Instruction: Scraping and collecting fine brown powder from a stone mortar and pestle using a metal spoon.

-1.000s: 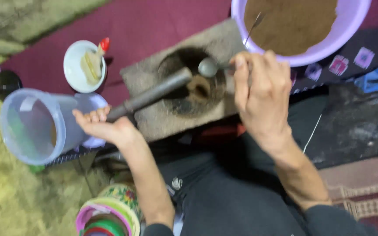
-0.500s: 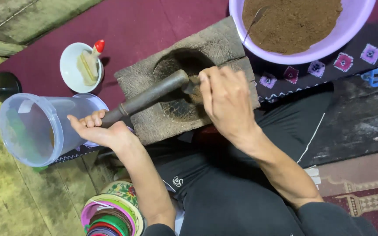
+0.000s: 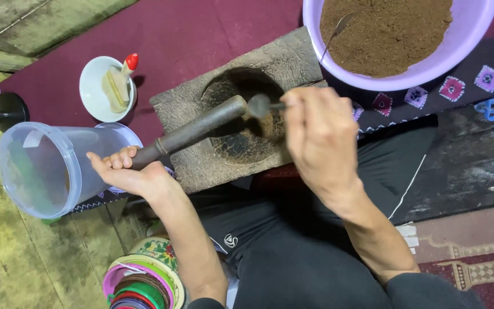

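A grey stone mortar block (image 3: pixel 201 166) with a round hollow lies in front of me, brown powder in the hollow. My left hand (image 3: pixel 132 174) grips the lower end of a long dark pestle (image 3: pixel 195 129), which slants up into the hollow. My right hand (image 3: pixel 318 137) holds a metal spoon (image 3: pixel 261 106) by its handle, the bowl of the spoon touching the pestle's tip above the hollow.
A lilac basin (image 3: pixel 464 43) of brown powder with a second spoon (image 3: pixel 335 31) stands at top right. A clear plastic jug (image 3: pixel 41 171) lies by my left hand. A white bowl (image 3: pixel 95 91) with a red-tipped tool sits at upper left. Coloured rings (image 3: pixel 141 283) at bottom.
My right hand has moved the spoon from inside the hollow up against the pestle's tip. The view has shifted slightly. The left hand keeps its grip on the pestle.
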